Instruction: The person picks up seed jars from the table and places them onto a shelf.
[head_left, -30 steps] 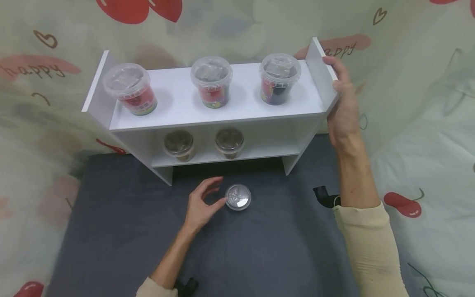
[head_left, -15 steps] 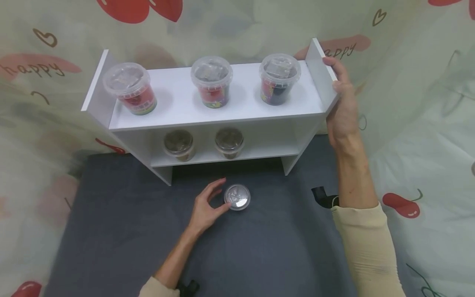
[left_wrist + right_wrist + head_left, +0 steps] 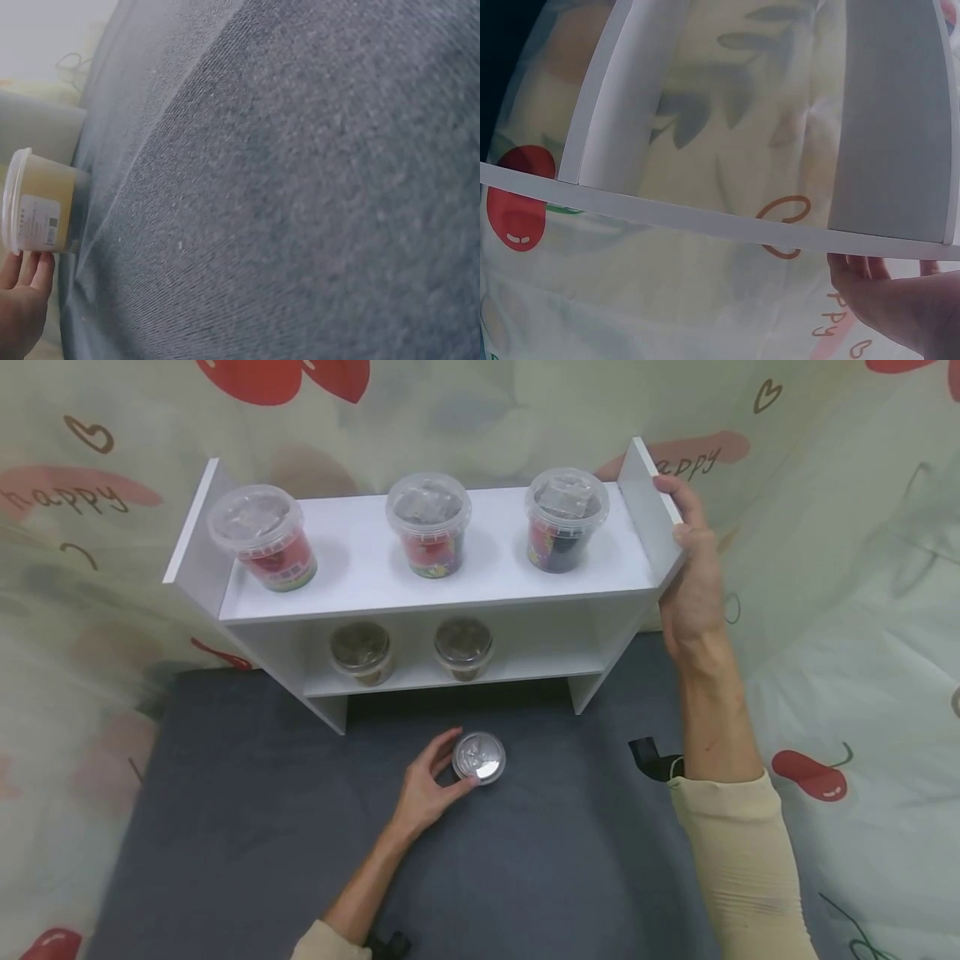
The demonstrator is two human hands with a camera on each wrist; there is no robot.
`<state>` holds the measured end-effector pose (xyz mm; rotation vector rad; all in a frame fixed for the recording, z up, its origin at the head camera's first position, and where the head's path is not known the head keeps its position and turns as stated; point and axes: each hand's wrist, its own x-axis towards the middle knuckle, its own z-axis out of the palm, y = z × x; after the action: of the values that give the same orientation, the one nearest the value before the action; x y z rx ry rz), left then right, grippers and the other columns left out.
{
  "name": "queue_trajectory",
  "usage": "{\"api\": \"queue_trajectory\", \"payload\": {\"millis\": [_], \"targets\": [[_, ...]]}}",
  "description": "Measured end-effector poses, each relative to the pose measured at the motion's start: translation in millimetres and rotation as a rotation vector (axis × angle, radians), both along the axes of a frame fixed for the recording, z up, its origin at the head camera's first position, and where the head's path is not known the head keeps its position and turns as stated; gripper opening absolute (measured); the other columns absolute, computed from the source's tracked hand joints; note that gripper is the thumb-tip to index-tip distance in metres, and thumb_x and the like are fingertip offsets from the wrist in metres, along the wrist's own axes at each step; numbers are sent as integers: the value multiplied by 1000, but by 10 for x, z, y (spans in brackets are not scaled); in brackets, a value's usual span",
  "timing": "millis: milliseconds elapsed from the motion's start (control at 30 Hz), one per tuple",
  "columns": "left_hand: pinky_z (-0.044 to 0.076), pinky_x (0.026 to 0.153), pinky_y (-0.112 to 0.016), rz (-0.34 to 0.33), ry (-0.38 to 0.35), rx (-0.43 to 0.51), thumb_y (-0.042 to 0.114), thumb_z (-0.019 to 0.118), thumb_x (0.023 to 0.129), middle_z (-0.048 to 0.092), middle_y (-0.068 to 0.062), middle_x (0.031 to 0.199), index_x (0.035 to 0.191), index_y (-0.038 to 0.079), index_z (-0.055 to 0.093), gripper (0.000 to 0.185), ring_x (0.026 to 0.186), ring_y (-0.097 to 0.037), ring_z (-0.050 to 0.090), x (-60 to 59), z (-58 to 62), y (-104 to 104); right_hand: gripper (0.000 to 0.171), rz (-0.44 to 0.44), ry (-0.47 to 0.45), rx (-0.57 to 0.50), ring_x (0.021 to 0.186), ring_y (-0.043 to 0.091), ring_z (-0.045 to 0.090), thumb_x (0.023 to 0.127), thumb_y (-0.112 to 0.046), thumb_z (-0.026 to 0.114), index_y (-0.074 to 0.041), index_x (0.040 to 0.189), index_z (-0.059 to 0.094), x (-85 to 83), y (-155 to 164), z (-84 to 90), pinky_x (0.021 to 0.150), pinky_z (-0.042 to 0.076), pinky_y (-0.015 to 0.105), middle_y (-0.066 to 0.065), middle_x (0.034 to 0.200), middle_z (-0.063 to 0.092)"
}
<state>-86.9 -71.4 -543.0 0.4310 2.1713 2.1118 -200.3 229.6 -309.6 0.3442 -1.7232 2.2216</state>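
Note:
A small clear-lidded plastic tub (image 3: 480, 757) stands on the dark cloth in front of the white shelf (image 3: 352, 597). My left hand (image 3: 424, 795) is at its left side, the thumb by the near rim and the fingers by the far left rim. In the left wrist view, the fingertips are right at the wall of the labelled, yellowish tub (image 3: 46, 206). My right hand (image 3: 694, 578) grips the shelf's right side panel (image 3: 651, 518), with index finger and thumb at its front edge. The right wrist view has the fingers (image 3: 877, 268) against the white panel (image 3: 705, 219).
The shelf's upper board bears three lidded tubs: a left one (image 3: 279, 539), a middle one (image 3: 431, 527) and a right one (image 3: 562, 518). Two smaller tubs, one left (image 3: 362, 653) and one right (image 3: 462, 647), stand on the lower board. A printed curtain (image 3: 480, 410) hangs behind.
My left hand has moved right and slightly nearer, its thumb sliding along the near rim of the small tub. The right hand stays on the shelf panel.

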Motion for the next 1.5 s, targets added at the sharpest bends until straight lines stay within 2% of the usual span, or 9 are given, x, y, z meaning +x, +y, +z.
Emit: {"api": "queue_trajectory", "payload": {"millis": [200,300,467,633,867,1067,1300,1500], "targets": [[34,108,-56,6,5,-6,-9,81,73,44,-36,142,144,-13,37,83,132,-48,44,-7,-38,35,55,0,2,13,115,27,46,88,-22,29,-19,137,51,2,-7,-3,86,39,38,13,136,44],[34,108,-56,11,-16,-34,-7,82,74,45,-34,143,145,-12,34,86,132,-46,44,3,-36,44,55,-3,-5,14,116,27,46,87,-23,29,-19,137,52,0,-10,-2,86,39,38,13,137,44],[33,110,-52,12,-63,-141,-2,84,74,44,-28,147,148,-8,35,88,134,-41,44,31,-20,67,55,-3,-15,-5,114,27,47,87,-22,28,-20,136,53,4,-6,-1,85,40,37,13,135,45],[34,111,-50,15,-59,-240,2,86,73,44,-24,148,148,-3,38,89,134,-39,45,55,5,104,55,-13,-17,-3,114,27,47,88,-22,28,-20,137,52,19,3,1,86,40,37,13,136,45],[36,109,-49,52,-35,-247,3,86,74,48,-23,145,146,-3,42,85,132,-37,47,56,-17,129,56,4,-10,-4,114,27,48,87,-21,27,-19,138,51,17,-8,2,85,41,37,15,135,46],[38,107,-49,59,-20,-255,3,85,75,51,-24,142,145,-2,44,81,130,-37,50,48,-37,131,55,1,-16,7,113,27,47,88,-21,27,-20,138,51,21,-13,6,85,40,37,15,134,46],[42,103,-52,106,-1,-253,4,88,71,55,-19,134,145,10,49,84,124,-34,55,-47,-432,128,56,-6,-13,16,114,28,47,88,-22,27,-20,139,51,21,-11,0,84,42,38,14,136,45],[44,103,-43,102,-16,-255,15,89,74,58,-10,128,144,17,51,80,121,-25,58,-71,-442,117,56,-9,-13,18,115,28,47,88,-23,27,-20,139,50,24,-16,3,84,42,38,14,137,45]]}}
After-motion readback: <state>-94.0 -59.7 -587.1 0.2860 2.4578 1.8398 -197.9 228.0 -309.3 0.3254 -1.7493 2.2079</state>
